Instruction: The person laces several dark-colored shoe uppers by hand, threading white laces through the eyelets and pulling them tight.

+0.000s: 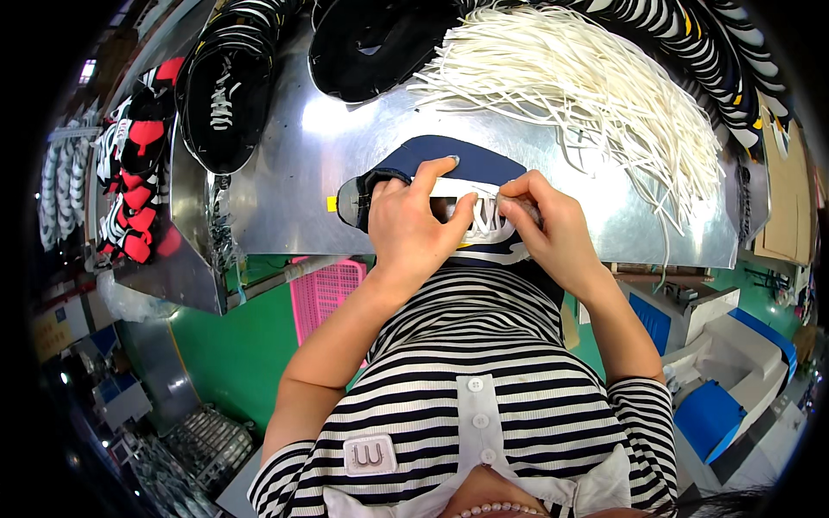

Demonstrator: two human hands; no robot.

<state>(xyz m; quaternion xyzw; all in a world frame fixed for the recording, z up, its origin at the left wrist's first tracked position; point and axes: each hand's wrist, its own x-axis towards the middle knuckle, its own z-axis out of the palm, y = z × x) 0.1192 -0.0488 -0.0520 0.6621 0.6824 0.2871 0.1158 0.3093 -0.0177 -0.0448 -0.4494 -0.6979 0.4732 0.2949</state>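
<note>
A navy and white shoe upper (484, 158) lies on its side at the near edge of the metal table. White shoelace (486, 221) runs crosswise through its eyelets. My left hand (408, 226) grips the upper near the collar, some fingers tucked into the opening, with thumb and index finger spread on either side of the lacing. At the right end of the lacing, my right hand (557, 226) is closed in a pinch at the shoelace; the piece between its fingertips is mostly hidden.
A heap of loose white laces (570, 82) lies beyond my hands on the metal table (294, 173). Stacked black uppers (220, 108) stand left, with more rows (682, 39) far right. A pink basket (326, 293) sits below the table edge. Red-black uppers (142, 186) hang left.
</note>
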